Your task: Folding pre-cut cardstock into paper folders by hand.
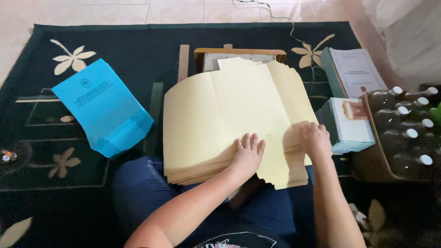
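A thick stack of pale yellow paper folders [229, 110] lies across my lap and the dark carpet. My left hand [248, 154] rests flat on the stack's near edge, fingers spread. My right hand [316, 140] is curled over the stack's right near corner, fingers bent on the top sheets. Whether it pinches a sheet I cannot tell for sure; it looks closed on the folder edge.
A stack of blue folders [103, 108] lies to the left. Behind the yellow stack is a wooden-framed box [239, 53]. Teal-edged booklets [351, 69] and a second pile of booklets [353, 126] sit at right, beside a cardboard box of capped bottles [404, 128].
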